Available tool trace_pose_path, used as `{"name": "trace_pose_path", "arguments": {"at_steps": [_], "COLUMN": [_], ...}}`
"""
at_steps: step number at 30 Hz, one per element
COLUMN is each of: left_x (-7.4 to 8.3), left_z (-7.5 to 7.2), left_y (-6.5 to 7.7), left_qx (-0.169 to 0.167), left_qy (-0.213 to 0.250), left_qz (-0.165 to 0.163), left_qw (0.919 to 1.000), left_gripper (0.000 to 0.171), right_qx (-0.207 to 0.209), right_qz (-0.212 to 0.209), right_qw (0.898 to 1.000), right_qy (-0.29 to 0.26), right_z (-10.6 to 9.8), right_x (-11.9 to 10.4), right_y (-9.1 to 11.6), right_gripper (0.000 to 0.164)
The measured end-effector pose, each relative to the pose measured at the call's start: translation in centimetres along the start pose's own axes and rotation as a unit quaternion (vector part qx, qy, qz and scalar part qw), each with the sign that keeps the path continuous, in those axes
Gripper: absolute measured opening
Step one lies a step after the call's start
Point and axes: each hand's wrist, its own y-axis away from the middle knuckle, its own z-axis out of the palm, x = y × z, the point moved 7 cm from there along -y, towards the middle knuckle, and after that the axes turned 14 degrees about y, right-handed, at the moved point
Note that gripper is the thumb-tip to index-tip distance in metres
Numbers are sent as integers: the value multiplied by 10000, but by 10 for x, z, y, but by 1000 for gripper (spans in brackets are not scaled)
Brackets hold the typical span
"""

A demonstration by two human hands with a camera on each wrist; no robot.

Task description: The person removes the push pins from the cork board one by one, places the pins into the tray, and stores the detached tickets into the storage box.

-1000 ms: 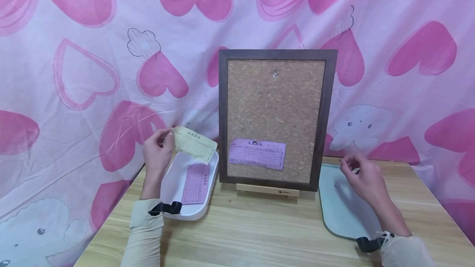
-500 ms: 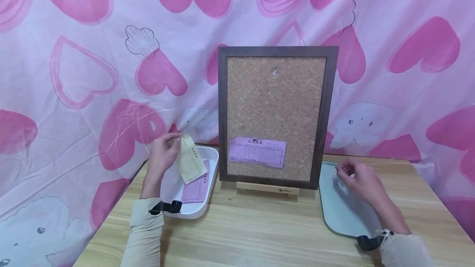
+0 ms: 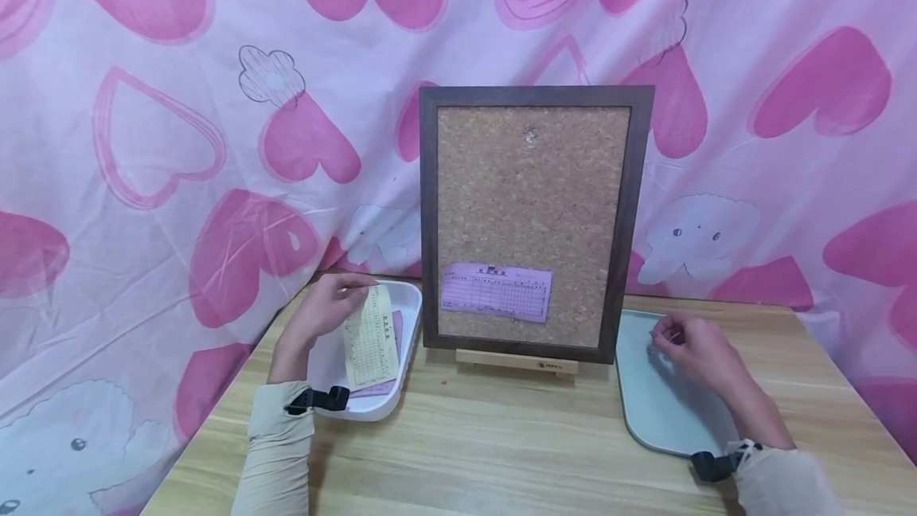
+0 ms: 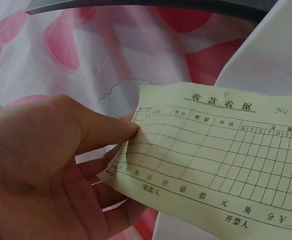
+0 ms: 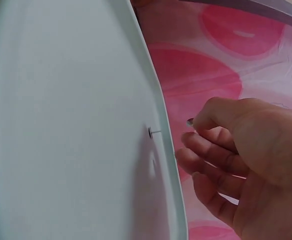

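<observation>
My left hand (image 3: 325, 310) pinches the edge of a pale yellow receipt slip (image 3: 371, 341) between thumb and fingers. In the head view the slip hangs over a white tray (image 3: 415, 333), partly covering a purple receipt slip (image 3: 398, 326) there. Printed lines and a small hole near the top edge show on the yellow receipt (image 4: 201, 145) in the left wrist view. Over the pale green tray (image 3: 680, 416), my right hand (image 3: 705, 357) pinches a small pushpin (image 5: 190, 122), mostly hidden by the fingertips. Another pushpin (image 5: 153, 132) is in that tray.
Between the trays stands a framed corkboard (image 3: 530, 197) on a wooden stand (image 3: 516, 362). A purple receipt (image 3: 496, 293) is fixed low on the board, and a small silvery cluster (image 3: 531, 134) sits near its top. A pink heart-patterned cloth (image 3: 172, 261) hangs behind.
My left hand has swung the yellow receipt down and turned it more upright over the white tray. The right hand has shifted slightly lower over the green tray.
</observation>
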Motion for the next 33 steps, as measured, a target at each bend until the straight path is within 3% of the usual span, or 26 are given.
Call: {"name": "trace_pose_path", "arguments": {"at_steps": [8, 14, 19, 26, 33], "left_x": [-7, -7, -5, -4, 1], "left_z": [3, 7, 11, 16, 21], "left_y": [-7, -7, -6, -6, -7], "left_qx": [81, 67, -139, -279, -263], "left_qy": [-775, -1082, -1333, -1421, -1426], "left_qz": [332, 182, 92, -26, 222], "left_qw": [9964, 9939, 9909, 9895, 9892], "left_gripper": [30, 33, 37, 42, 40], "right_qx": [-316, -432, -507, -564, -575], "right_qz": [30, -29, -57, 22, -81], "right_qw": [9995, 9989, 9985, 9980, 9975], "right_qy": [94, 197, 205, 299, 397], "right_z": [5, 9, 13, 12, 11], "right_x": [13, 17, 14, 11, 10], "right_y": [3, 4, 3, 4, 4], "right_gripper": [14, 12, 10, 8, 6]}}
